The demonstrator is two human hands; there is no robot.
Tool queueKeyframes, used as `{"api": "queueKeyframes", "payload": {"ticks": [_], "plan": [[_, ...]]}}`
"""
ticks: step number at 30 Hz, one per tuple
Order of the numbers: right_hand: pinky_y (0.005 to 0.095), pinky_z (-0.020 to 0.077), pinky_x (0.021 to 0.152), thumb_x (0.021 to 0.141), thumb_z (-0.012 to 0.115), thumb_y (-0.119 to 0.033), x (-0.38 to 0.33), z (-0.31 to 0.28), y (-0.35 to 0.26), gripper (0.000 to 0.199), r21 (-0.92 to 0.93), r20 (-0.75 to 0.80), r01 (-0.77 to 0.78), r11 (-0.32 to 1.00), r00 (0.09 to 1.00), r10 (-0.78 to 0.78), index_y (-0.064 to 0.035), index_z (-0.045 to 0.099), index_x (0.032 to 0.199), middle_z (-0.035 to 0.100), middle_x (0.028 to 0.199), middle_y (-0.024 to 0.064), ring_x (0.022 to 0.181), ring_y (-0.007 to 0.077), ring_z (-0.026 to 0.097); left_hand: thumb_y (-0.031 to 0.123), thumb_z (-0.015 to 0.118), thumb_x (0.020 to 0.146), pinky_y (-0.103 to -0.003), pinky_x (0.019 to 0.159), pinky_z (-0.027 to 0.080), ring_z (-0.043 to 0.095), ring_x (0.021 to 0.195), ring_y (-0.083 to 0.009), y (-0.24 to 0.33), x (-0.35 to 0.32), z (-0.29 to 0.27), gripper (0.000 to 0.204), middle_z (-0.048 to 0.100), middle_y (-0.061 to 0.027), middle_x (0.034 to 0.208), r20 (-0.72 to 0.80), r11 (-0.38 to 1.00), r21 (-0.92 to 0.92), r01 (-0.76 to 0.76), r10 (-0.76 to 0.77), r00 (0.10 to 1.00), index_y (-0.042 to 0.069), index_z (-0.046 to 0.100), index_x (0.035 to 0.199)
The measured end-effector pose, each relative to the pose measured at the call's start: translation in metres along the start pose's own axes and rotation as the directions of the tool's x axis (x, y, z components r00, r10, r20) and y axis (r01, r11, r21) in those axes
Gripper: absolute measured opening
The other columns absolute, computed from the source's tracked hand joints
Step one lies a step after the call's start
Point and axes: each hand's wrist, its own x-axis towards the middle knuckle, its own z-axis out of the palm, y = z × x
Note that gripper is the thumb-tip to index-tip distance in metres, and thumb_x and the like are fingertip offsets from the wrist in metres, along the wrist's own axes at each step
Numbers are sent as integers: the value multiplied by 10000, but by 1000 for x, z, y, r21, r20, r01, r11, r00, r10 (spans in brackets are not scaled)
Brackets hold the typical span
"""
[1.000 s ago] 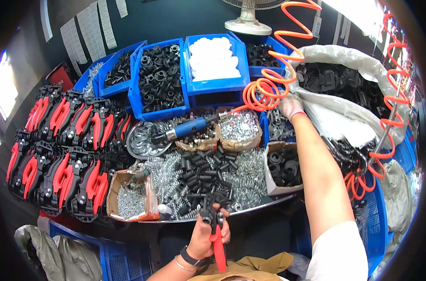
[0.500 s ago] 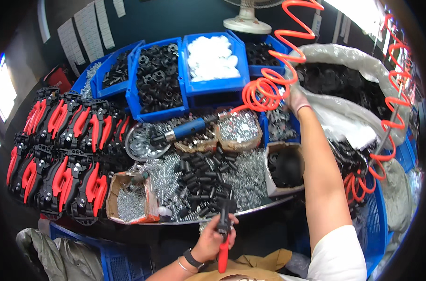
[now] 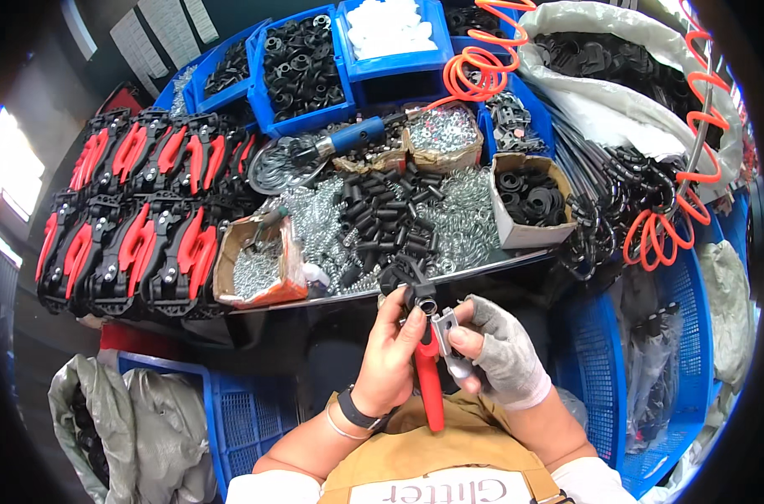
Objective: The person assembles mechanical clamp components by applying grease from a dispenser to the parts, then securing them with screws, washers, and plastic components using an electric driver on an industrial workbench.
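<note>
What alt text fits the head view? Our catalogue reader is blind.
Two hands, the bare left hand and gloved right hand, hold a red-handled tool with a small metal piece at its head, before a tray of springs and black sleeves.

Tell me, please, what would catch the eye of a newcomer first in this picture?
Probably the rows of red-handled black tools stacked at the left, and the orange coiled hose looping across the top and down the right side. Low in the middle, the left hand and the gloved right hand hold one red-handled tool together, in front of a tray heaped with shiny springs and small black cylinders.
</note>
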Motion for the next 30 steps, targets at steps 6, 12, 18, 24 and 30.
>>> {"api": "queueKeyframes", "payload": {"ticks": [6,12,18,24,30], "plan": [[205,352,428,918,676,-180,-10,5,-5,219,1,52,-80,997,995,80,-6,582,1011,580,706,41,477,68,480,187,675,969,-316,920,443,536,1047,-198,-11,-21,-8,429,520,-106,1130,-43,822,518,-237,302,952,2,527,1326],[195,365,452,899,699,-198,-18,-12,2,250,-109,41,-76,991,996,81,6,615,1017,592,739,38,514,65,495,220,763,883,-388,915,447,531,1030,-320,3,-26,-7,471,521,-172,1158,231,336,838,-430,496,837,16,576,1264],[204,417,493,877,731,-196,-20,-21,9,288,-124,6,-89,988,996,90,13,619,1039,611,810,47,576,76,546,283,797,852,-449,957,427,494,1078,-371,1,-24,-8,617,474,-234,1249,346,194,862,-468,448,824,25,515,1336],[246,497,596,805,806,-135,-2,-37,39,340,-293,-142,223,930,952,-273,-6,546,982,619,834,74,711,118,636,308,887,748,-417,978,448,530,1100,-284,-13,-27,-8,1014,472,-170,1319,276,502,795,-341,203,940,52,278,1517],[407,529,819,661,871,-203,-13,-36,-34,510,-830,501,558,-27,722,-477,-119,630,1103,639,1097,87,943,267,624,408,897,741,-290,968,463,545,1077,-103,6,-13,-11,1014,524,-26,1271,303,921,280,272,-354,885,51,336,1506]]}}
